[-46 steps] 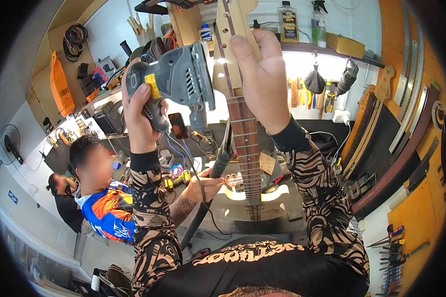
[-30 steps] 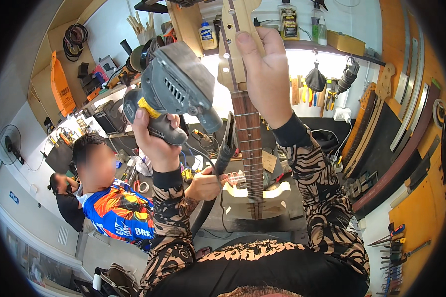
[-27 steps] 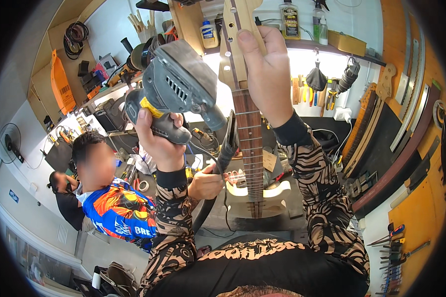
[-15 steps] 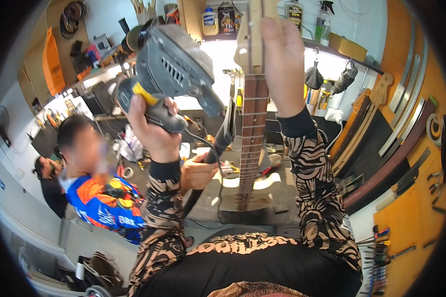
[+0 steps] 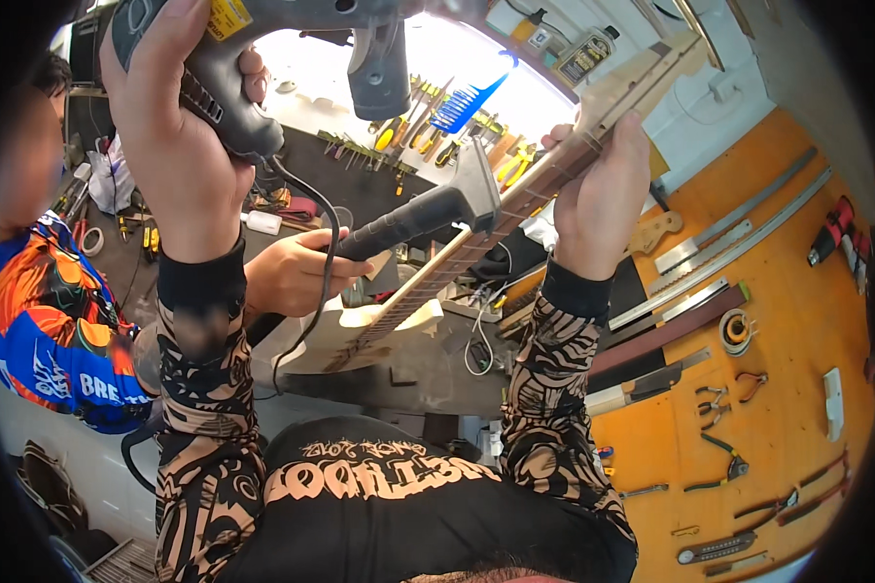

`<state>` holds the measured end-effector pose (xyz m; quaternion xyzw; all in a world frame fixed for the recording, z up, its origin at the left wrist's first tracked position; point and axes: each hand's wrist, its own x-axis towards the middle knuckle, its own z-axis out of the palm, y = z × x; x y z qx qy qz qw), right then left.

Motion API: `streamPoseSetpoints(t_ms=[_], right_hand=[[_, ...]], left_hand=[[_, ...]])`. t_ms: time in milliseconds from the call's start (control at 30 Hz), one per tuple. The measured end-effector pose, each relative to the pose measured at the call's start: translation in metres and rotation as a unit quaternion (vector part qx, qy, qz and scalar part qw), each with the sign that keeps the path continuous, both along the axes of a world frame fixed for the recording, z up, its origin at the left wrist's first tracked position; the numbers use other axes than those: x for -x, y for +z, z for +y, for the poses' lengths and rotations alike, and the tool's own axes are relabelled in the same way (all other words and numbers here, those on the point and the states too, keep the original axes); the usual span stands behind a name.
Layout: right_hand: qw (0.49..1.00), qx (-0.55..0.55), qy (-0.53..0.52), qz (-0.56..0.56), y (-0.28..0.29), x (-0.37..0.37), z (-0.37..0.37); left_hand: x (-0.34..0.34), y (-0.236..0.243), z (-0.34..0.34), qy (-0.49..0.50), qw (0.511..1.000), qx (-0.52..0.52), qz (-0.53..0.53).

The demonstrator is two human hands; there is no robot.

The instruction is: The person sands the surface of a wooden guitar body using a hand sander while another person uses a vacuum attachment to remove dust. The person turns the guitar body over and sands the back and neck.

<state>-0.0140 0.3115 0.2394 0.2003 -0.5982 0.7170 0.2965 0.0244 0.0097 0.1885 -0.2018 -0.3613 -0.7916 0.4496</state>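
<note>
My left hand (image 5: 180,136) is wrapped round the grip of a dark grey power sander (image 5: 379,73), raised at the upper left and partly cut off by the frame's top. Its black cord (image 5: 332,228) hangs down past my wrist. My right hand (image 5: 603,199) grips a guitar neck (image 5: 442,277) just below its pale headstock (image 5: 642,73). The neck slants down leftward to a pale guitar body (image 5: 360,330) at the bench. Another person's hand (image 5: 301,262) holds a black vacuum nozzle (image 5: 481,189) close by the neck; whether it touches is unclear.
At the left a person in a blue and orange shirt (image 5: 58,311) stands beside the dark bench (image 5: 306,160). Behind it are a row of hand tools (image 5: 399,131) and a blue comb-like brush (image 5: 467,102). Pliers (image 5: 715,408) and long metal straightedges (image 5: 729,238) hang on the orange right wall.
The view has turned to the right. The neck, upright before, now slants up to the right. The sander has shifted up and left in view, and the nozzle has come up beside the neck.
</note>
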Motion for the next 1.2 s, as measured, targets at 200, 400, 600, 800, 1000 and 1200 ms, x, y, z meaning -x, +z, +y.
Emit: streamPoseSetpoints(t_ms=[200, 400, 600, 800, 1000, 1200], right_hand=[[0.989, -0.008, -0.108, 0.105, 0.000, 0.000, -0.016], [0.967, -0.112, -0.192, 0.127, 0.001, 0.000, -0.019], [0.974, -0.050, -0.217, 0.053, 0.016, -0.005, -0.018], [0.987, -0.041, -0.154, 0.036, 0.013, -0.003, 0.002], [0.993, 0.018, -0.101, 0.052, 0.005, -0.003, 0.012], [0.999, -0.006, 0.011, 0.047, 0.010, 0.001, 0.002]], left_hand=[[0.012, -0.002, -0.010, -0.036, 0.999, -0.014, 0.010], [0.013, 0.004, -0.006, -0.045, 0.999, -0.010, 0.000], [0.013, 0.004, -0.005, -0.060, 0.998, -0.011, -0.005], [0.011, 0.005, -0.007, -0.079, 0.997, 0.002, -0.006], [0.013, 0.010, 0.000, -0.075, 0.997, 0.024, -0.019], [0.031, 0.036, -0.024, -0.011, 0.994, 0.111, 0.006]])
